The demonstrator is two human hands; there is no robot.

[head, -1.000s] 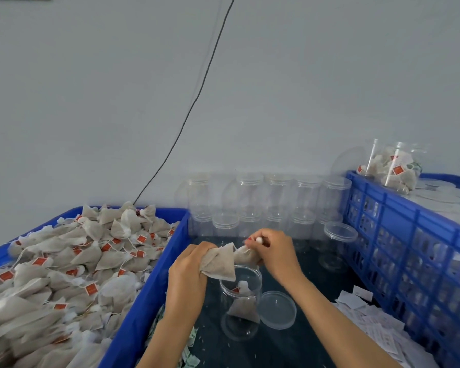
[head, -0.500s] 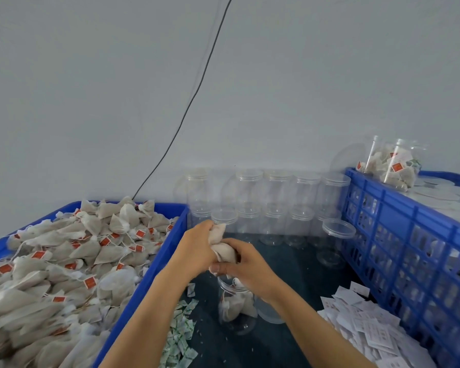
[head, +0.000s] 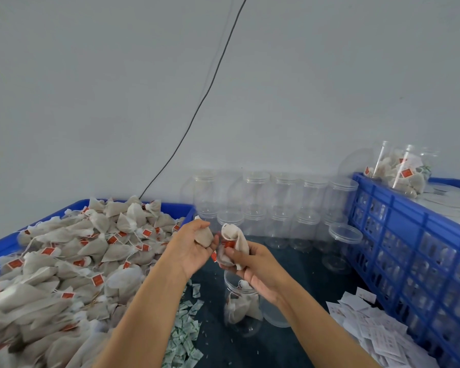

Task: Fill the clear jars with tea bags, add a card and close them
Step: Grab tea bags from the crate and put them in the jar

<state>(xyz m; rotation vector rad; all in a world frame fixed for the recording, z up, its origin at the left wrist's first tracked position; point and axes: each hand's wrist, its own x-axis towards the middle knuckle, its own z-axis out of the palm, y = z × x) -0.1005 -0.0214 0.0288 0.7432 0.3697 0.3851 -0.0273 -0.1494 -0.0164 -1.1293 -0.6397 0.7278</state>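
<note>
The right hand [head: 250, 264] hides the open jar's [head: 242, 312] mouth; the heap of tea bags [head: 51, 274] blurs at the left edge.

Plain grey wall [head: 329, 75] (black cable [head: 197, 107] hanging)

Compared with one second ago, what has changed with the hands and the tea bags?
The hands have come apart. A second ago both met over the jar; now the left hand holds one tea bag to the left, and the right hand grips another bag just above the jar. The jar's bags, its lid beside it, the crate of bags and the cards stayed as they were.
</note>
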